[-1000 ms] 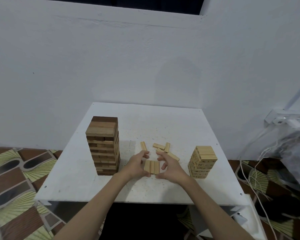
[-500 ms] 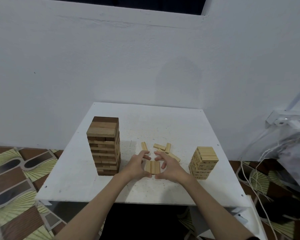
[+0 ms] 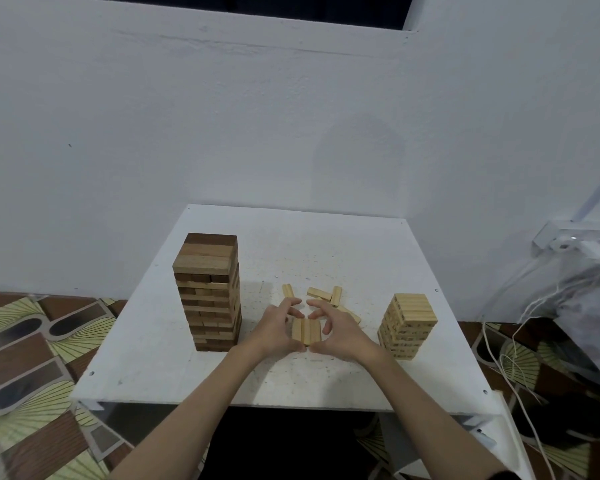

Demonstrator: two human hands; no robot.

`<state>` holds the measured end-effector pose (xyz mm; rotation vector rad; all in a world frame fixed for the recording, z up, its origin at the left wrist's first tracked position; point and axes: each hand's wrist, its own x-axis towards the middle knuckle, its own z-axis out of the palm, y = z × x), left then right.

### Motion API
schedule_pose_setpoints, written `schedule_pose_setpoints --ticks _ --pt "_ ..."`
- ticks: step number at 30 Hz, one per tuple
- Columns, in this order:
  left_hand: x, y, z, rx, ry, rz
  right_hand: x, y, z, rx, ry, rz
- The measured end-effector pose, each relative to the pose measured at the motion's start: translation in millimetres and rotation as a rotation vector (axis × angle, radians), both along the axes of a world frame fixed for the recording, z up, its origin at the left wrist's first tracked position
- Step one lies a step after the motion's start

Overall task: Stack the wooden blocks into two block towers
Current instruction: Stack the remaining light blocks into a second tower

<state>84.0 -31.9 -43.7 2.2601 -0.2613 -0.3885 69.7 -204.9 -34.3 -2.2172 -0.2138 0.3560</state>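
Left hand [image 3: 274, 329] and right hand [image 3: 340, 332], frame centre: fingers curled, cupping row of three blocks [image 3: 306, 330] flat on white table [image 3: 153, 368]. Tall dark tower [image 3: 207, 291] left; short pale tower [image 3: 406, 325] right. Loose blocks [image 3: 321, 294] behind hands (scattered).

Nothing readable is showing; dark marks on the small block tower [image 3: 406, 327] are too blurred.
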Motion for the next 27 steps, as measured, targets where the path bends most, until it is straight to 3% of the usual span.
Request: schedule_pose_setpoints --ticks 14,27 --pt "0.5 -25.0 90.6 -0.165 -0.237 -0.055 -3.1 -34.7 96.2 -0.043 -0.240 -0.009" --pt "-22.5 -118.1 100.8 -0.290 -0.285 -0.089 -25.9 -130.8 127.3 -0.109 -0.120 -0.066"
